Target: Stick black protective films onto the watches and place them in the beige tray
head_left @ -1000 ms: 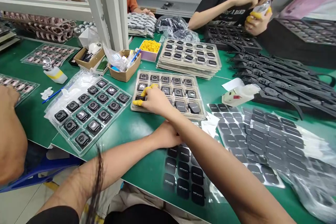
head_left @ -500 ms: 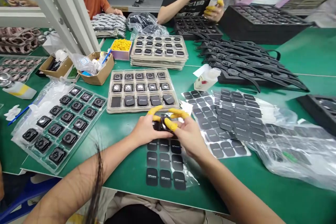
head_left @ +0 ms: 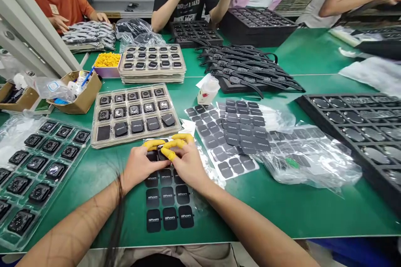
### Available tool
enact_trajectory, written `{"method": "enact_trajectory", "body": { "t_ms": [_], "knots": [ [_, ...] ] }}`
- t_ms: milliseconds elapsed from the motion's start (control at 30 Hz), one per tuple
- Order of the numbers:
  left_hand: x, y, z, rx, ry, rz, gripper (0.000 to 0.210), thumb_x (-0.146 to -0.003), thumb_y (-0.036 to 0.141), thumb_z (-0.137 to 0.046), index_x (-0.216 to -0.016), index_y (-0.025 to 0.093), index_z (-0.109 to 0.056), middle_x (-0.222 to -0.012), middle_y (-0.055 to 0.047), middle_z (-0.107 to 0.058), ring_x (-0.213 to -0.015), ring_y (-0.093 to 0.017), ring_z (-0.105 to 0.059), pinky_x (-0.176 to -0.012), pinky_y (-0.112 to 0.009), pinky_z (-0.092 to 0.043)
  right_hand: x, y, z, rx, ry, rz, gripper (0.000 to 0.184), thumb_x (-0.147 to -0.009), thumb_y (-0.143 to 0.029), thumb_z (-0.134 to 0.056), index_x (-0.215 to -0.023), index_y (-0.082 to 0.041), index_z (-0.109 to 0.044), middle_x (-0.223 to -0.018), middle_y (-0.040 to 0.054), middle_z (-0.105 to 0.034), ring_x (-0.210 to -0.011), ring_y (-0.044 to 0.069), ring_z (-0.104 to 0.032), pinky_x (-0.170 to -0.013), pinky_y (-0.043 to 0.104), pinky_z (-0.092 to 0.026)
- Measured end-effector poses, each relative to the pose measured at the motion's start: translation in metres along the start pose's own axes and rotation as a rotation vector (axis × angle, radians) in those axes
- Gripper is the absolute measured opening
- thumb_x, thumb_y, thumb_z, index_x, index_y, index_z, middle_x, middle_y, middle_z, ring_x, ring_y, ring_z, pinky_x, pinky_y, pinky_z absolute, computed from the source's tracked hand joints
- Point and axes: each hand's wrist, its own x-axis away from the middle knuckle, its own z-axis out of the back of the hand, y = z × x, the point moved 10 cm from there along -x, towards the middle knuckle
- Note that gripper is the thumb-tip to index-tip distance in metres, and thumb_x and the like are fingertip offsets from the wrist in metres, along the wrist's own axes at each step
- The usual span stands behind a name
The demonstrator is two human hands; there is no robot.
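My left hand [head_left: 138,166] and my right hand [head_left: 185,162] meet over a clear sheet of black rectangular stickers [head_left: 169,206] near the table's front edge. Both wear yellow finger cots. Between the fingertips they pinch a small black watch body [head_left: 160,151]. Just beyond the hands lies a beige tray [head_left: 134,114] with several watch bodies, its front row covered by black stickers and one front-left pocket empty.
A clear tray of watch bodies [head_left: 34,167] lies at left. More sticker sheets [head_left: 233,131] and plastic bags [head_left: 308,156] lie at right, a black tray [head_left: 351,121] at far right. A small white bottle [head_left: 206,89], stacked beige trays [head_left: 152,62] and black straps [head_left: 247,71] sit behind. Other people work across the table.
My right hand left the beige tray with a watch body and came back to meet my left hand over the sticker sheet. The view has swung to the right.
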Motion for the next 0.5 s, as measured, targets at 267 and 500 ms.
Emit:
{"method": "enact_trajectory", "body": {
  "t_ms": [267, 500],
  "knots": [
    [0.0, 0.014, -0.01, 0.323, -0.225, -0.004, 0.06, -0.06, 0.035, -0.093, -0.113, 0.015, -0.075, -0.116, -0.013, -0.077, -0.108, -0.03, -0.073, -0.1, -0.042, -0.059, -0.011, 0.032, 0.063, 0.074, -0.438, -0.325, 0.021, -0.07, -0.032, -0.083, -0.084, -0.022, -0.071, -0.074, 0.0, -0.071, -0.062, 0.015, -0.06, -0.057, 0.029, -0.045],
    [0.0, 0.012, -0.011, 0.397, -0.23, 0.014, 0.061, -0.059, 0.032, -0.094, -0.114, 0.016, -0.074, -0.114, -0.013, -0.077, -0.106, -0.029, -0.074, -0.098, -0.043, -0.06, -0.029, 0.019, 0.071, 0.545, -0.098, -0.012, 0.023, -0.088, -0.04, -0.069, -0.104, -0.024, -0.074, -0.091, 0.0046, -0.076, -0.085, 0.024, -0.069, -0.073, 0.036, -0.048]
  ]
}}
